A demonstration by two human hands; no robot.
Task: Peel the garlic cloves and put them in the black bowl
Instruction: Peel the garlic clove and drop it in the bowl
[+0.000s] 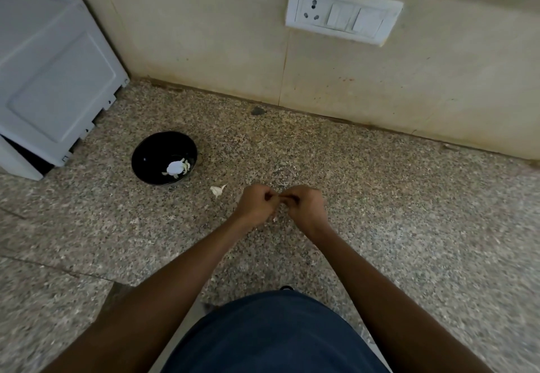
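Note:
The black bowl (152, 153) stands on the speckled granite counter, left of my hands, with pale garlic pieces (177, 167) in its bottom. A scrap of white garlic skin (217, 190) lies on the counter between the bowl and my hands. My left hand (256, 203) and my right hand (306, 203) meet above the counter's middle, fingers curled, pinching something small between their fingertips. That small thing is almost wholly hidden by the fingers. A tiny pale bit (274, 219) shows under the hands.
A white appliance (52, 80) stands at the back left, close behind the bowl. The tiled wall carries a white socket and switch plate (342, 11). Bare granite (409, 212) stretches to the right of my hands.

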